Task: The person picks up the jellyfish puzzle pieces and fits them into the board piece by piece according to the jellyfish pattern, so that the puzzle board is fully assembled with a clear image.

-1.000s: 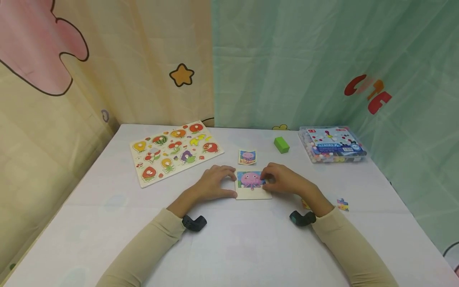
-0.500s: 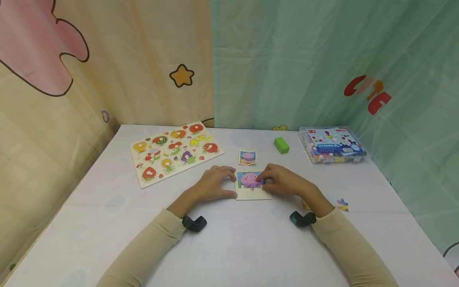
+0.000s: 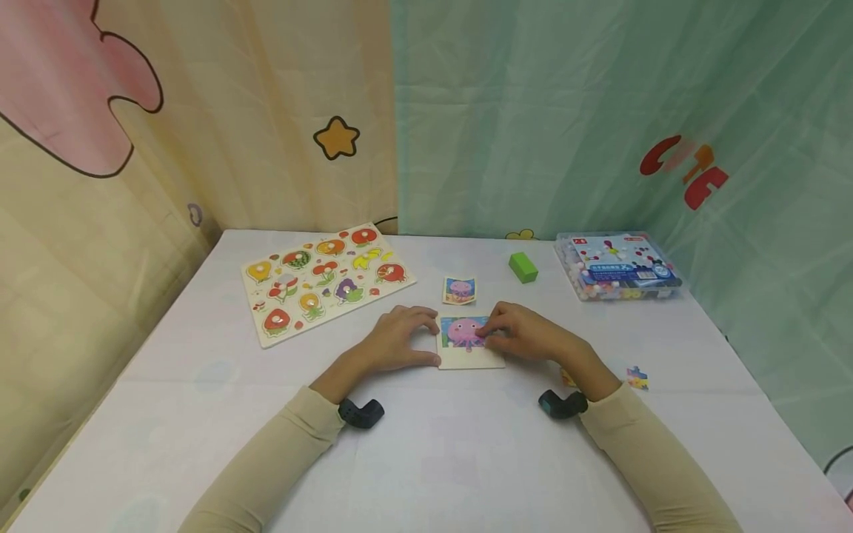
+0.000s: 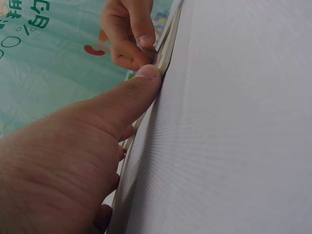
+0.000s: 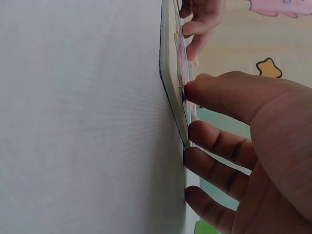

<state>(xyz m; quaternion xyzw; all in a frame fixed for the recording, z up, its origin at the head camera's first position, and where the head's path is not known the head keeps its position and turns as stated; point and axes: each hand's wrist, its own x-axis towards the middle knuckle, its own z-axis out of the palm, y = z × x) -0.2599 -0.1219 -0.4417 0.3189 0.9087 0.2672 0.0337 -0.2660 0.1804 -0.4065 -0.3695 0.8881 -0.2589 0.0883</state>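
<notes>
A small jigsaw board (image 3: 472,360) lies flat on the table, its upper part filled with pieces forming a pink octopus (image 3: 463,332). My left hand (image 3: 402,340) holds the board's left side, thumb at the near corner and fingers at the far corner. The left wrist view shows that thumb (image 4: 147,73) on the board's edge. On the right side of the picture, my right hand (image 3: 526,332) has thumb and index finger close together at a puzzle piece, which they mostly hide. Its other fingers (image 5: 214,168) spread beside the board. Beyond lies a small octopus picture card (image 3: 460,291).
Two loose puzzle pieces lie by the right wrist, one piece (image 3: 637,378) showing fully, the other partly covered. A fruit puzzle board (image 3: 320,305) sits back left. A green block (image 3: 523,268) and a clear plastic box (image 3: 618,268) of small parts stand back right.
My right index finger has slid slightly left over the octopus and come closer to the thumb. My left hand keeps its place on the board.
</notes>
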